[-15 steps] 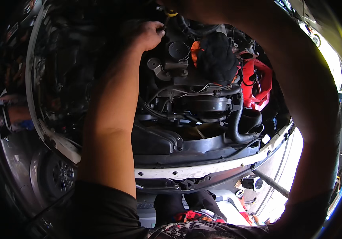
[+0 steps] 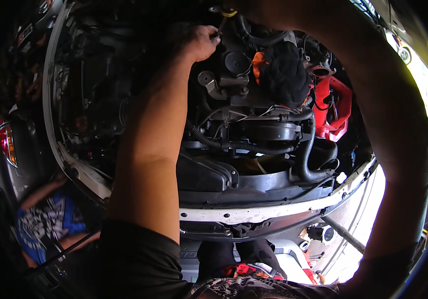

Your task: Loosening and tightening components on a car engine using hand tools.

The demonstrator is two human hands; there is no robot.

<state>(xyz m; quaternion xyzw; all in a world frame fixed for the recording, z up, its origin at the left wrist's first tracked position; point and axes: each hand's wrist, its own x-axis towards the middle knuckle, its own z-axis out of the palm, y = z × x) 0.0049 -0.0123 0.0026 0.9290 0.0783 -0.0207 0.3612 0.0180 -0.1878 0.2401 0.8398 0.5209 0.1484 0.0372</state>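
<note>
My left hand [image 2: 202, 45] reaches far into the engine bay, its fingers closed in a pinch around a thin dark rod [image 2: 222, 24]. Just above the rod's upper end is a yellow looped piece [image 2: 229, 14]; whether the two are joined I cannot tell. At the top edge my right hand [image 2: 254, 9] lies in deep shadow right beside the yellow piece, and its fingers do not show. Below my left hand sits a round black cap [image 2: 237, 63] on the engine. A black cloth bundle [image 2: 286, 74] with an orange edge rests to its right.
A red funnel-like part [image 2: 334, 112] stands at the right of the bay. Ribbed hoses [image 2: 254, 148] cross the front, behind the white front crossmember [image 2: 258, 213]. Another person in a blue patterned shirt [image 2: 49, 224] is at the lower left, near a grey car's tail light [image 2: 6, 143].
The view has turned slightly left, so the engine bay sits further right in it. The person in blue now shows more fully. Both my hands keep their places at the engine.
</note>
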